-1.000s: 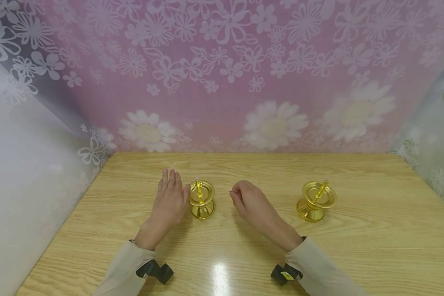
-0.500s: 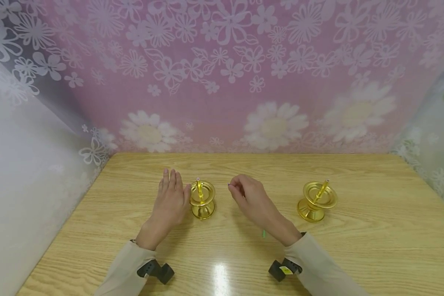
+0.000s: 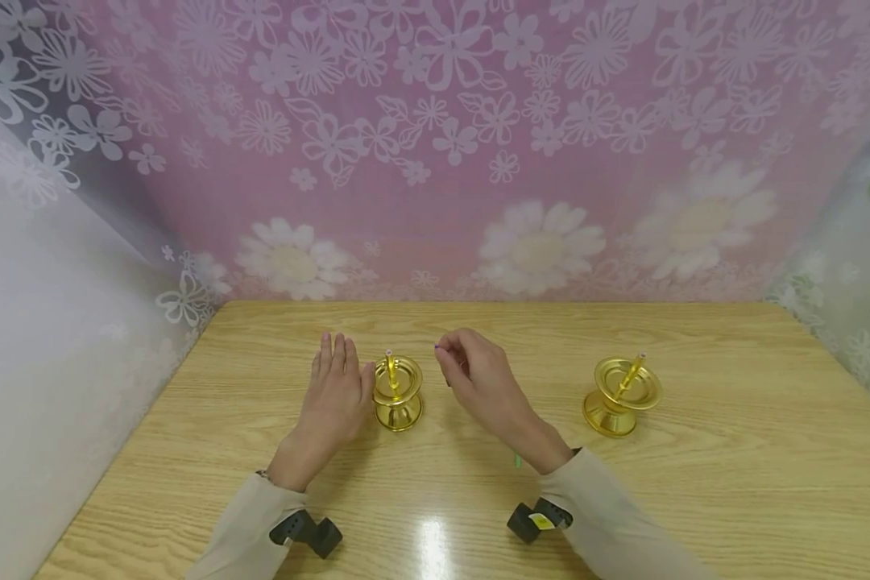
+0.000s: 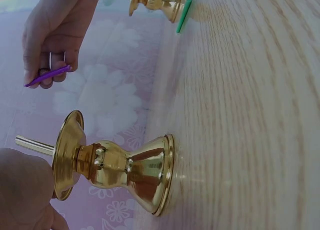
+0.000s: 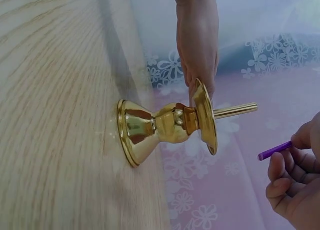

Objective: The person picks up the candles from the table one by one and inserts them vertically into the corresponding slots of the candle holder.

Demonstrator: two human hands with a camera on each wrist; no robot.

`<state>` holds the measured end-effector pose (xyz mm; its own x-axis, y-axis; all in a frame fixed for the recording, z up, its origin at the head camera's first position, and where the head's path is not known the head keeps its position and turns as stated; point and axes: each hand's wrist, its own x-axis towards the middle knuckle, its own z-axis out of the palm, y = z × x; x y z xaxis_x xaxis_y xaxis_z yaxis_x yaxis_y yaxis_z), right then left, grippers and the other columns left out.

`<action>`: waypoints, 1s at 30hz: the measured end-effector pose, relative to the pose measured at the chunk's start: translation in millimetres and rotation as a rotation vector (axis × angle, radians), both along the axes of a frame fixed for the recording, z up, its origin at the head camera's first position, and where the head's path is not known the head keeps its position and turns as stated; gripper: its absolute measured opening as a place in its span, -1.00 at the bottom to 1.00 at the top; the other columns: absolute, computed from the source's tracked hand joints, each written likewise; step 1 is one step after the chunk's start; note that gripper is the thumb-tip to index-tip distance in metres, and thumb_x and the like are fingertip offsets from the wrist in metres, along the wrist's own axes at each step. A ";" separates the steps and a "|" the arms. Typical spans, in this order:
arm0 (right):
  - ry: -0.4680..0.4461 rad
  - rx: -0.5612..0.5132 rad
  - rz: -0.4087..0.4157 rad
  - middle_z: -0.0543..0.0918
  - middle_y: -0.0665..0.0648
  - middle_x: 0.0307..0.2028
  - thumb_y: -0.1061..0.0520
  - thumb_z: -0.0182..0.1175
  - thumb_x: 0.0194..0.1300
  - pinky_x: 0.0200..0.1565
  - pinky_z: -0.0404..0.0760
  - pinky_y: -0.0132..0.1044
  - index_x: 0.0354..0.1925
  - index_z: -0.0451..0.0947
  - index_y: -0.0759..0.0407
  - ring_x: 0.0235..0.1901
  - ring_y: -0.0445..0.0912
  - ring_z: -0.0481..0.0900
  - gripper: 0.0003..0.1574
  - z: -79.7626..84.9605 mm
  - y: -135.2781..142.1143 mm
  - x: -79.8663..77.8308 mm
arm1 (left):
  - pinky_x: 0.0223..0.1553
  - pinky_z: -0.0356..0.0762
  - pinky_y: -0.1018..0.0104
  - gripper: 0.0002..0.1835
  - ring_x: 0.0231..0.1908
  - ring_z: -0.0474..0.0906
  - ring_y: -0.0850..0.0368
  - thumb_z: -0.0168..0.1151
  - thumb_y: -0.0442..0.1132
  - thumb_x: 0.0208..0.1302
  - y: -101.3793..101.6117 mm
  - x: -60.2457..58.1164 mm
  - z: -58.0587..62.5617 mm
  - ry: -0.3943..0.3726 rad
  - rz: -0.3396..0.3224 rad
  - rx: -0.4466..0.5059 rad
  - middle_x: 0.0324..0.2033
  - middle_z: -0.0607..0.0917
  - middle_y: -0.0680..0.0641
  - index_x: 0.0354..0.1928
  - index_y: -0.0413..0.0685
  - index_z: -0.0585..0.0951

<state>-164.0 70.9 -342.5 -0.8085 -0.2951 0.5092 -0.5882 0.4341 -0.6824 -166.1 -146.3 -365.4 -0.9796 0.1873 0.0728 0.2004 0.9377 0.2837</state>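
Pinching purple stick: right-hand grip; left-hand grip straight-fingered beside gold candlestick; yellow wrist label illegible

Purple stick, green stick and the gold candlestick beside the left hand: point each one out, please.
Purple stick (image 5: pixel 275 150), right wrist view: middle of its exposed length.
Green stick (image 4: pixel 184 15), left wrist view: middle of its length.
Gold candlestick (image 4: pixel 111 164), left wrist view: rounded bulb of its stem.

Gold candle holder: upright, left hand at dish. Purple stick: tilted, right hand pinching, right of holder.
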 end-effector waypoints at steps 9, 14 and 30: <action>0.044 -0.033 -0.005 0.50 -0.03 -0.47 0.23 0.08 0.43 -0.49 0.41 -0.37 -0.19 0.49 0.23 -0.53 -0.21 0.39 -0.93 2.8 -12.5 -5.1 | 0.41 -0.25 -0.15 -0.33 0.45 -0.37 -0.30 -0.46 -0.04 0.58 -0.3 0.1 -1.0 0.000 0.007 -0.003 0.42 -0.08 -0.47 0.40 -0.55 -0.03; 0.157 0.021 -0.005 0.53 0.04 -0.36 0.25 0.08 0.42 -0.36 0.50 -0.26 -0.18 0.48 0.25 -0.37 -0.17 0.46 -0.94 2.4 -18.6 -8.4 | 0.40 -0.24 -0.16 -0.33 0.44 -0.33 -0.32 -0.44 -0.05 0.58 0.0 -0.5 -0.5 0.013 0.007 -0.006 0.42 -0.05 -0.48 0.39 -0.57 -0.01; 0.279 -0.086 0.000 0.55 0.10 -0.36 0.28 0.08 0.41 -0.20 0.49 -0.22 -0.18 0.47 0.29 -0.29 -0.09 0.50 -0.93 -5.5 -35.3 -22.3 | 0.41 -0.25 -0.15 -0.33 0.44 -0.36 -0.31 -0.45 -0.04 0.58 0.6 -1.5 -0.2 0.001 0.007 -0.011 0.41 -0.04 -0.49 0.39 -0.57 -0.01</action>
